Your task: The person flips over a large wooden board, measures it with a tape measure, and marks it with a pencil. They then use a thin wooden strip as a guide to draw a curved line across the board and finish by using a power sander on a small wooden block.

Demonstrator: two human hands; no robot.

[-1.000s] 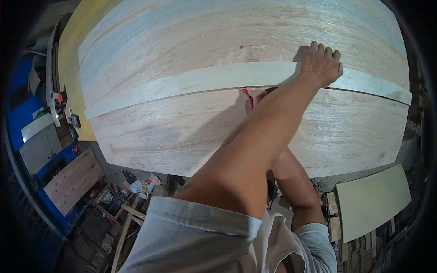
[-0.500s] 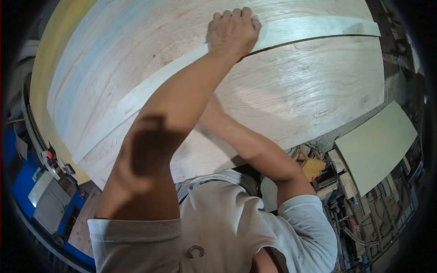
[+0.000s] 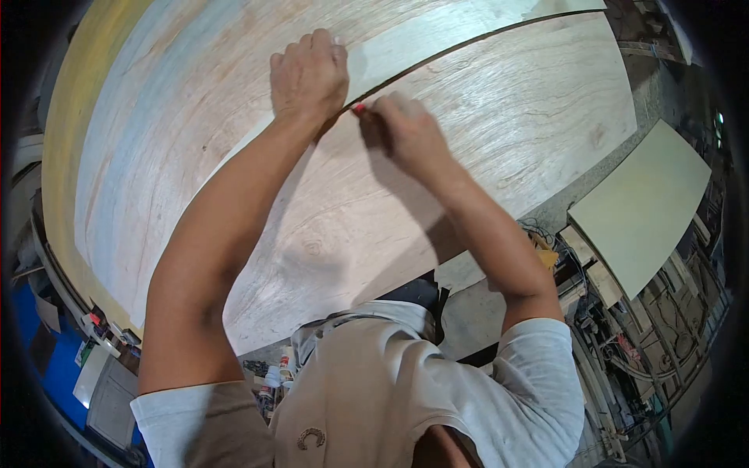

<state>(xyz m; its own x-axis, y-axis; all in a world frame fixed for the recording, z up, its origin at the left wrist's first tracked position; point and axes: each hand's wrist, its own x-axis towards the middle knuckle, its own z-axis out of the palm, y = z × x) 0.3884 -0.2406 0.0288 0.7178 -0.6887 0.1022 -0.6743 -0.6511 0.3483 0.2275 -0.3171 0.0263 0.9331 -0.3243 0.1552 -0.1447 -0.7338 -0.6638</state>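
A large plywood sheet [image 3: 538,86] lies in front of me, with a long pale strip [image 3: 421,40] across it. My left hand [image 3: 310,78] bears down on the strip, fingers bent and close together, their tips hidden. Just right of it, my right hand [image 3: 407,129] pinches a small red-ended pencil [image 3: 359,108] against the strip's near edge. Most of the pencil is hidden by the fingers. A dark line, which may be shadow, runs along that edge.
A yellow-edged board [image 3: 74,148] shows beneath the plywood at the left. At the right, a pale green panel [image 3: 644,207] rests over timber pieces and a metal frame. Small bottles [image 3: 285,366] stand below the near edge. Blue and grey equipment [image 3: 109,390] is at lower left.
My right hand has come out from under the left forearm up to the strip's edge, with the pencil now visible. My left hand appears lower and further left as the view shifts.
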